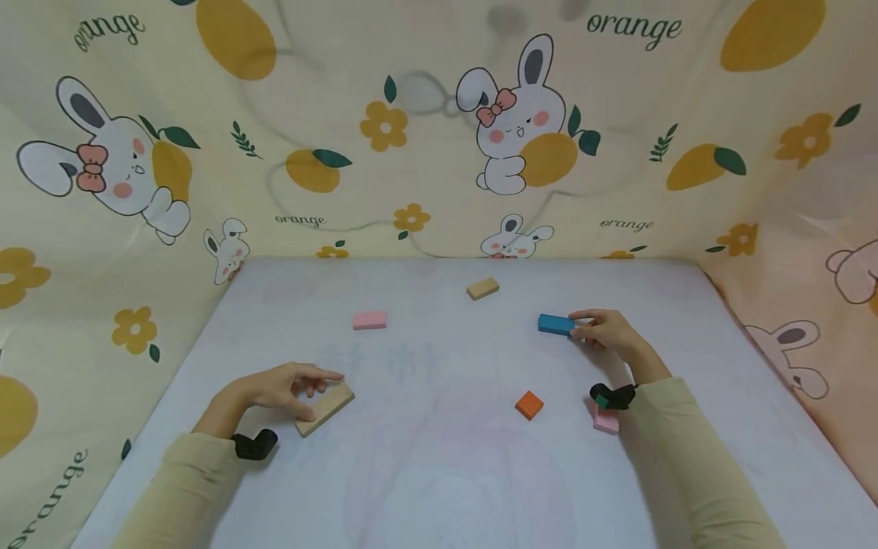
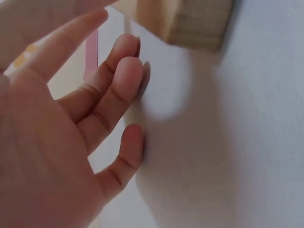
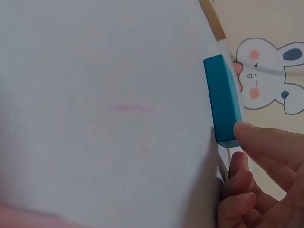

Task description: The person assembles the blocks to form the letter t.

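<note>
On the left of the table my left hand [image 1: 284, 389] holds a long plain wooden block [image 1: 332, 407], its thumb at the near end and its index finger stretched towards the far end. In the left wrist view the other fingers bend loosely beside the block [image 2: 199, 23]; the thumb's contact is out of sight there. Towards the back right, my right hand [image 1: 607, 332] pinches the right end of a blue block [image 1: 554, 325] between thumb and index finger. The right wrist view shows a fingertip against the end of the blue block [image 3: 222, 102].
A pink block [image 1: 370, 320] lies at the back left, a smaller wooden block [image 1: 483, 288] near the back edge. An orange block [image 1: 530, 405] sits right of centre. Another pink block [image 1: 607, 421] is partly hidden under the right wrist's camera [image 1: 613, 396]. Patterned cloth [image 1: 439, 175] stands behind.
</note>
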A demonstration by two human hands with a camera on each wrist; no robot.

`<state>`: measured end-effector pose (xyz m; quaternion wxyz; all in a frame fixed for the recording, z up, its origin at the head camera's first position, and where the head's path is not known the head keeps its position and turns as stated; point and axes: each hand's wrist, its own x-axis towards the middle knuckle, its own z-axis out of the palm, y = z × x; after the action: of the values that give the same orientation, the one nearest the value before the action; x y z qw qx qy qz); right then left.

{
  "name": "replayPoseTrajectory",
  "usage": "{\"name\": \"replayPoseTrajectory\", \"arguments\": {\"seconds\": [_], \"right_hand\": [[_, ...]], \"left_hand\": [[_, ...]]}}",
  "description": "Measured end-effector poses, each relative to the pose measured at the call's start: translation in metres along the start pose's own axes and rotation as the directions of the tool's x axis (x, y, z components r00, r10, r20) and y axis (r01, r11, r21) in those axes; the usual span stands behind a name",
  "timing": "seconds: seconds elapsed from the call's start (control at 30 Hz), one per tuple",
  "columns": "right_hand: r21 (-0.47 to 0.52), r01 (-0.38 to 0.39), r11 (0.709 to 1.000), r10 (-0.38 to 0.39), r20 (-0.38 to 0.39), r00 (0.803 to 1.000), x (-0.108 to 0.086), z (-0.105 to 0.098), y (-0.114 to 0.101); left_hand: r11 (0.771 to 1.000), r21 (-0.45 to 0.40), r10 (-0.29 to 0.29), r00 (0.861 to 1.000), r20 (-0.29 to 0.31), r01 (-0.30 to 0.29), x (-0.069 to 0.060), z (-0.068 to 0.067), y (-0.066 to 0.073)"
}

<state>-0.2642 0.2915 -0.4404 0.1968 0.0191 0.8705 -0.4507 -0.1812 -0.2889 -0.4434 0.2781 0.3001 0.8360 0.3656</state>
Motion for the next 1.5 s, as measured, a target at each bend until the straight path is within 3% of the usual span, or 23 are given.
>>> {"name": "replayPoseTrajectory", "arguments": {"seconds": [0.17, 0.43, 0.8, 0.97, 1.13, 1.23, 1.33, 1.5], "right_hand": [[-0.007, -0.013, 1.000, 0.013, -0.012, 1.000, 0.001, 0.001, 0.000], [-0.019, -0.019, 1.000, 0.018, -0.027, 0.999, 0.002, 0.001, 0.001], [-0.045, -0.017, 0.999, 0.016, -0.030, 0.999, 0.000, 0.000, -0.001], [-0.085, -0.020, 0.996, 0.017, -0.043, 0.999, 0.000, -0.001, -0.002], [-0.074, -0.027, 0.997, 0.023, -0.052, 0.998, 0.002, 0.000, 0.000], [-0.058, -0.031, 0.998, 0.028, -0.051, 0.998, 0.003, 0.001, 0.000], [-0.052, -0.036, 0.998, 0.034, -0.047, 0.998, 0.004, 0.001, 0.000], [-0.048, -0.042, 0.998, 0.041, -0.038, 0.998, 0.005, 0.001, 0.000]], "left_hand": [[1.000, 0.005, -0.027, 1.000, 0.009, 0.027, 0.001, 0.001, 0.005], [1.000, -0.017, -0.005, 1.000, 0.009, 0.005, 0.002, 0.002, 0.006], [0.999, 0.047, -0.015, 1.000, -0.017, 0.015, 0.007, 0.008, 0.007], [0.999, 0.052, 0.016, 0.994, -0.107, -0.011, 0.013, 0.015, 0.004], [0.994, 0.074, -0.064, 0.966, -0.252, 0.085, 0.019, 0.025, 0.004], [0.991, 0.072, -0.090, 0.953, -0.291, 0.115, 0.019, 0.028, 0.003], [0.992, 0.074, -0.074, 0.957, -0.279, 0.098, 0.017, 0.027, 0.001], [0.997, 0.063, -0.023, 0.977, -0.211, 0.037, 0.013, 0.023, -0.004]]}}
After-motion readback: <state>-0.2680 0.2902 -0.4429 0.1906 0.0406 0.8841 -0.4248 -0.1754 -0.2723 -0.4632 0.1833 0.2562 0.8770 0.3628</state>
